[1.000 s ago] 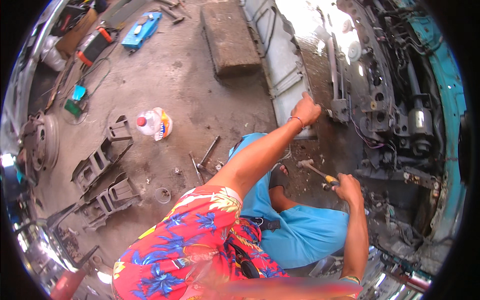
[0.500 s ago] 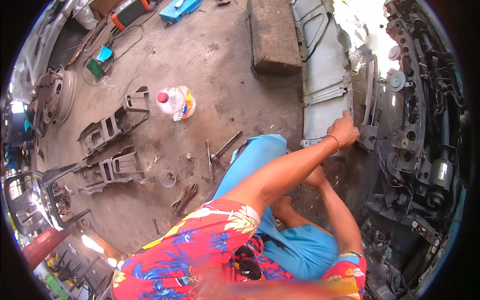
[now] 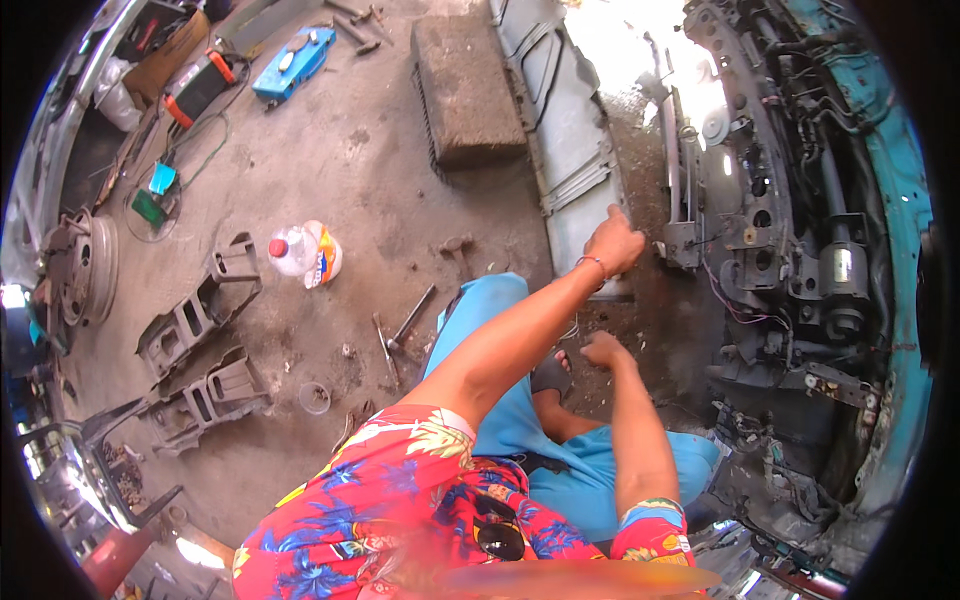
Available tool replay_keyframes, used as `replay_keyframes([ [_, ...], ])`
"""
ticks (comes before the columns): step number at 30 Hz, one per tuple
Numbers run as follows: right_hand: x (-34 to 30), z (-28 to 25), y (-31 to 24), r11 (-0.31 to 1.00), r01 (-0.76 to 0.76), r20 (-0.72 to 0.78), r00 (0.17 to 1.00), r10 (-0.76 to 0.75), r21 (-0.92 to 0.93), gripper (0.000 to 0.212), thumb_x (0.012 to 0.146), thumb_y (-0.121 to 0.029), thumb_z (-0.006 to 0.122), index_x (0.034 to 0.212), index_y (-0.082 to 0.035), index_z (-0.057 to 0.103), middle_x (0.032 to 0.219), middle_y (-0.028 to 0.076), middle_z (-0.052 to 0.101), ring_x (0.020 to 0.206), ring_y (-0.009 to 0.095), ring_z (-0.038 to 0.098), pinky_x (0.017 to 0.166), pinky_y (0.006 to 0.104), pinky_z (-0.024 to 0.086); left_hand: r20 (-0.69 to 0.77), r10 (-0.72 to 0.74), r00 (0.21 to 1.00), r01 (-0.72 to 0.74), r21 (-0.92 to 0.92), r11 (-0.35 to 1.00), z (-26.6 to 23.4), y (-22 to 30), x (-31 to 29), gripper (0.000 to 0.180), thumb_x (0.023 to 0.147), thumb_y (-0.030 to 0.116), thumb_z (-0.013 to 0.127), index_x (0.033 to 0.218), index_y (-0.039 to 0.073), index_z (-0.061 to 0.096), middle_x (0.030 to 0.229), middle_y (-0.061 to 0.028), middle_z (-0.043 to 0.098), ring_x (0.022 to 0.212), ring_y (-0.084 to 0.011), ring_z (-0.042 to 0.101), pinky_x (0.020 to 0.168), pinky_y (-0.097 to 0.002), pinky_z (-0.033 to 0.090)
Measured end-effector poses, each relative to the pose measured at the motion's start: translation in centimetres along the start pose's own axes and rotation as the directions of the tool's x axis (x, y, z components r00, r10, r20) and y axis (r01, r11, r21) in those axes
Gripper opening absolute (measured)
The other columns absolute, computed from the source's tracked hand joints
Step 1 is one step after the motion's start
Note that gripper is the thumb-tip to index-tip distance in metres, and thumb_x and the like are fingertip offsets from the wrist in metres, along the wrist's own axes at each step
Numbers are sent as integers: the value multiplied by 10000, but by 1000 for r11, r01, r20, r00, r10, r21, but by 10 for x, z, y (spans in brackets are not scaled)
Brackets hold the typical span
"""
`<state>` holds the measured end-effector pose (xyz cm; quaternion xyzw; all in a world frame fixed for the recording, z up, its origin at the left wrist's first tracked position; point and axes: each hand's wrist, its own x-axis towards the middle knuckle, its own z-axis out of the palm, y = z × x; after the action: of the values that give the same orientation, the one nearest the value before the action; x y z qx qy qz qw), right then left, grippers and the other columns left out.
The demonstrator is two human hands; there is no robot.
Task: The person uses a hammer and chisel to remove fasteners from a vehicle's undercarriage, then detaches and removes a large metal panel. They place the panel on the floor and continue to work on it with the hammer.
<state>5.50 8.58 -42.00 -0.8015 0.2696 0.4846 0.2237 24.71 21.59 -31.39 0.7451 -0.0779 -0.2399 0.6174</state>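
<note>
A long grey sheet-metal panel (image 3: 585, 215) with pressed ridges lies beyond my knees. My left hand (image 3: 614, 245) is at its right edge near the close end, with the fingers curled at the edge and one finger stretched along it; the undersides of the fingers are hidden. Lower down, clear of the panel, my right hand (image 3: 604, 350) hangs over the dirty floor beside my sandalled foot (image 3: 552, 373). Its fingers are curled in, and whatever may be in them is hidden.
A concrete block (image 3: 468, 95) stands left of the panel. Exposed vehicle front-end parts (image 3: 760, 220) line the right side. Leftward on the floor are a clear plastic bottle (image 3: 305, 255), metal brackets (image 3: 205, 400), a hammer (image 3: 458, 255), a long-handled tool (image 3: 412, 315) and a wheel rim (image 3: 95, 265).
The view has swung, so most things sit further left. My right hand has come out from behind my left forearm and is apart from the panel. My left hand stays by the panel's edge.
</note>
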Motion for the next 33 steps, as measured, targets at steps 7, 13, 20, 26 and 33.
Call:
replay_keyframes([
  [7, -44, -60, -11, 858, 442, -681, 714, -161, 261, 898, 871, -195, 853, 1633, 7, 423, 1425, 275, 684, 1324, 405, 668, 1118, 447, 511, 226, 431, 873, -475, 592, 651, 1, -37, 30, 201, 849, 101, 651, 936, -56, 741, 1121, -388, 622, 1023, -497, 668, 929, -529, 543],
  [13, -20, 0, -32, 832, 420, -659, 746, -91, 361, 814, 875, -327, 904, 1516, 30, 552, 1437, 266, 677, 1364, 400, 639, 1150, 455, 478, 25, -76, 997, 80, -307, 948, -32, -40, 34, 442, 909, 94, 609, 1301, -49, 464, 1067, -162, 608, 1000, -261, 642, 878, -412, 539],
  [20, 14, 16, -41, 800, 493, -727, 678, -109, 340, 795, 868, -420, 899, 1453, 17, 586, 1287, 295, 732, 1232, 480, 690, 1068, 501, 537, 44, 1, 999, 19, -463, 886, -54, -18, 6, 535, 842, 5, 635, 1349, -1, 463, 1180, -132, 636, 1020, -246, 641, 827, -386, 560],
  [26, 17, 3, -43, 864, 391, -727, 685, -43, 317, 667, 910, -413, 837, 1394, -11, 616, 1275, 342, 713, 1249, 511, 664, 1043, 526, 536, -3, 11, 1000, -11, -467, 884, -46, -1, 12, 366, 802, -52, 548, 1164, -81, 593, 991, -177, 701, 890, -316, 719, 721, -473, 611],
  [33, 9, 0, -58, 513, 748, -805, 569, -168, 421, 540, 861, -8, 544, 1390, -10, 655, 1234, 274, 754, 1189, 462, 714, 1047, 466, 543, -77, 80, 994, -110, -615, 781, -34, 18, 21, 55, 897, -15, 626, 939, 11, 601, 756, -32, 625, 600, -191, 638, 500, -436, 535],
])
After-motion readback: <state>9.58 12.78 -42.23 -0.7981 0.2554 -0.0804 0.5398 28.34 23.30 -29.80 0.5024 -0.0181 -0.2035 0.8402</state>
